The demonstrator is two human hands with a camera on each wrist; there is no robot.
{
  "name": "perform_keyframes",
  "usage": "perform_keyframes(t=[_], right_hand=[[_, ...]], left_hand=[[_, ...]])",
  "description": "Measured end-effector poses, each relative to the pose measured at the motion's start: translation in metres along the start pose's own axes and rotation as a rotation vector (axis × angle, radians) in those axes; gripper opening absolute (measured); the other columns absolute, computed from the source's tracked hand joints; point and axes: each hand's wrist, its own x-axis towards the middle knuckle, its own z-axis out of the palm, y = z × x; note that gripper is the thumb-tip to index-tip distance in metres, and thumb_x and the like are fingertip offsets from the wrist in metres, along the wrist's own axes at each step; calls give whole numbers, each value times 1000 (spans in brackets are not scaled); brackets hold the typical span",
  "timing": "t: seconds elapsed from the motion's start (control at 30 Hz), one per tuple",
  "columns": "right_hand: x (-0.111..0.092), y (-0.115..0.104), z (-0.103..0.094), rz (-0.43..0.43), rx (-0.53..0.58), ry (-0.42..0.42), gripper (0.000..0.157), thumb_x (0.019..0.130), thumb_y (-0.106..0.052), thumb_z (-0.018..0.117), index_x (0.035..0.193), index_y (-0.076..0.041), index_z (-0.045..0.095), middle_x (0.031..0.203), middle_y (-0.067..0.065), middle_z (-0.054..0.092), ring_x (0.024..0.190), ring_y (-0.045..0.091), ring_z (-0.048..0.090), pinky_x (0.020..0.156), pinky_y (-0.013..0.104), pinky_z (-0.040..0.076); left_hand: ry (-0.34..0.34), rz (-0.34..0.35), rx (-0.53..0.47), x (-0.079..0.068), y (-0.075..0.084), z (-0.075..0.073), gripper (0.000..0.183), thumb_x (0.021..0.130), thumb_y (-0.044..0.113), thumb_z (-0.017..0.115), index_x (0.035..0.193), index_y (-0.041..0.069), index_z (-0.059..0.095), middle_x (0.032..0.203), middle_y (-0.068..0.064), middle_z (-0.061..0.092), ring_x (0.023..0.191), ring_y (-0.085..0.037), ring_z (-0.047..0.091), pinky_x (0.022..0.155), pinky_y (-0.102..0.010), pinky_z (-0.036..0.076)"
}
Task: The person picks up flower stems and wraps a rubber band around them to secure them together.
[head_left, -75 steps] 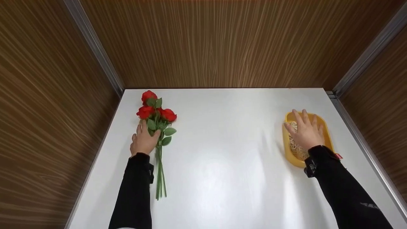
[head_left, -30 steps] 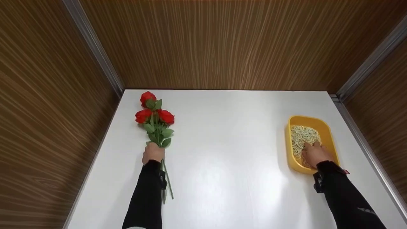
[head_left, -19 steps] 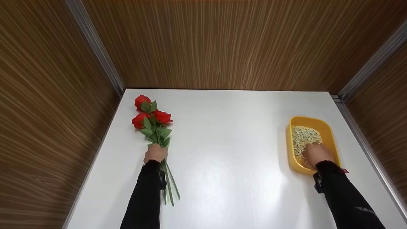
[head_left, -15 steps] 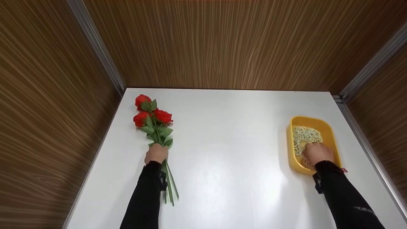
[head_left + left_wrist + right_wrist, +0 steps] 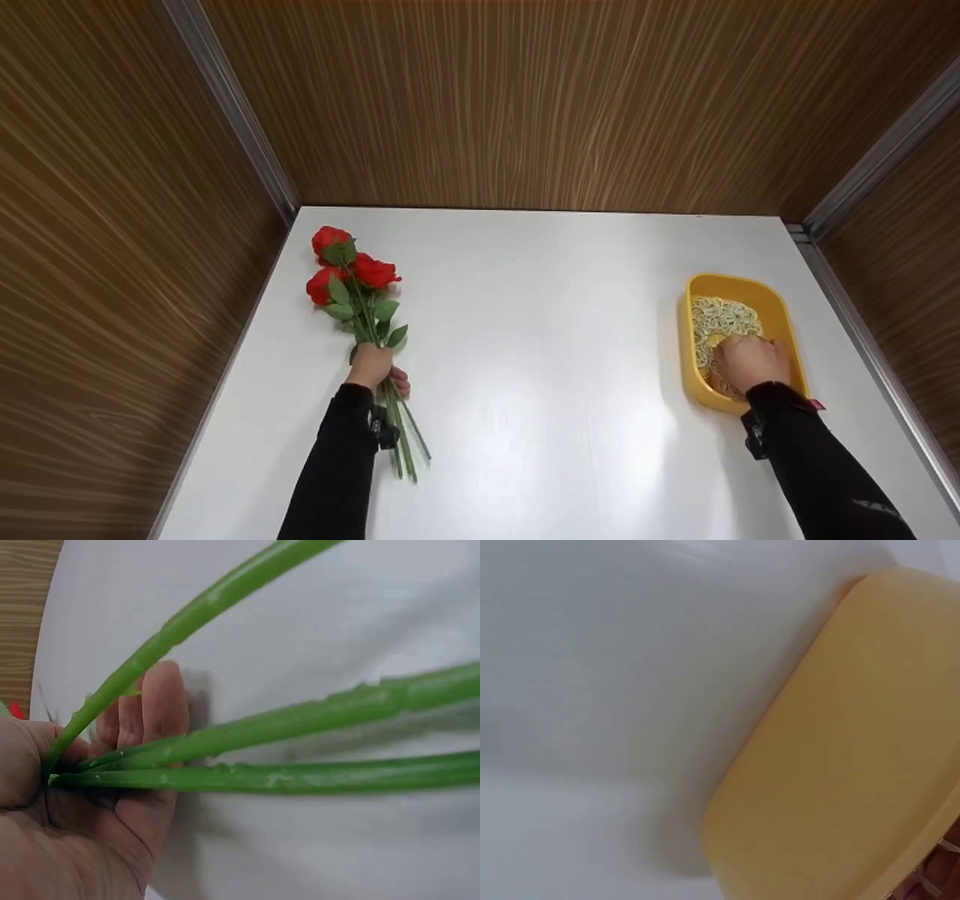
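Observation:
On the left of the head view, my left hand (image 5: 373, 367) holds the bunched stems of red roses (image 5: 376, 271) just below their leaves. In the left wrist view the green stems (image 5: 315, 778) cross the palm and are caught at the base of the thumb, while the other fingers (image 5: 165, 701) extend loosely past them. My right hand (image 5: 752, 363) reaches down inside a yellow box (image 5: 686, 360) among pale rubber bands (image 5: 724, 316), its fingers curled. At the corner of the right wrist view, rubber bands (image 5: 928, 883) lie across the fingers; the fingertips are hidden.
A white table (image 5: 525, 337) carries everything. Wood-grain panels (image 5: 525, 105) rise behind it and on both sides, with metal strips at the corners. A small red tag (image 5: 817, 405) sticks out at the box's near right side.
My left hand went from lying open on the roses to gripping their stems, and the flower heads shifted slightly left; its fingers have just loosened. My right hand lowered into the box and curled.

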Motion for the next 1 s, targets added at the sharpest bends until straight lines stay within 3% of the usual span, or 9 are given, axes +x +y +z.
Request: perform_keyframes(t=[0.1,0.23,0.33,0.43,0.6,0.7,0.9,1.0], right_hand=[[0,-2,-2,14,18,-18,36,97,-16,61,64,-2,62,57,13,60,63,44,63,74,66,41],[0,-4,-3,20,45,-22,29,96,-16,66,70,-3,69,60,13,63,65,44,64,78,68,38],[-2,-4,-5,17,55,-13,30,95,-16,66,67,-3,67,57,11,61,63,43,64,76,66,39],[-3,-1,-7,14,57,-24,34,97,-17,64,67,-2,64,56,10,59,63,45,63,72,65,42],[-4,1,-11,-2,56,-29,35,99,-17,60,69,0,63,55,9,57,62,44,63,66,63,44],[-4,0,-12,-15,52,-8,33,100,-16,60,73,3,64,57,11,57,61,44,62,65,62,45],[-6,-2,-15,-34,109,106,29,97,-10,62,72,3,64,58,15,58,55,44,59,54,60,46],[-7,-2,-19,-24,136,143,28,98,-10,60,73,2,63,56,14,55,51,43,57,49,59,44]], left_hand=[[-40,-49,-103,-5,2,3,34,108,4,31,122,-22,47,73,-19,64,56,-23,69,62,-38,62],[-51,-116,-290,-6,5,8,30,106,1,30,128,-16,43,80,-17,64,66,-25,71,71,-39,63],[-48,-125,-423,-5,5,13,20,108,2,31,122,-7,42,79,-12,58,65,-21,65,65,-32,60],[-46,-91,-516,-5,4,18,12,108,2,31,101,2,41,73,-6,48,58,-13,50,53,-23,46],[-34,-23,-645,-3,4,26,33,110,5,33,78,10,31,68,0,33,53,-9,28,51,-21,27],[0,-1,-701,-5,7,29,38,109,6,38,73,13,29,63,4,27,49,-8,25,49,-21,25],[112,38,-776,-13,14,32,47,105,22,60,69,18,30,56,8,21,45,-5,21,44,-19,21],[109,75,-852,-17,19,36,50,104,33,63,67,19,31,55,8,20,45,-5,20,44,-19,19]])
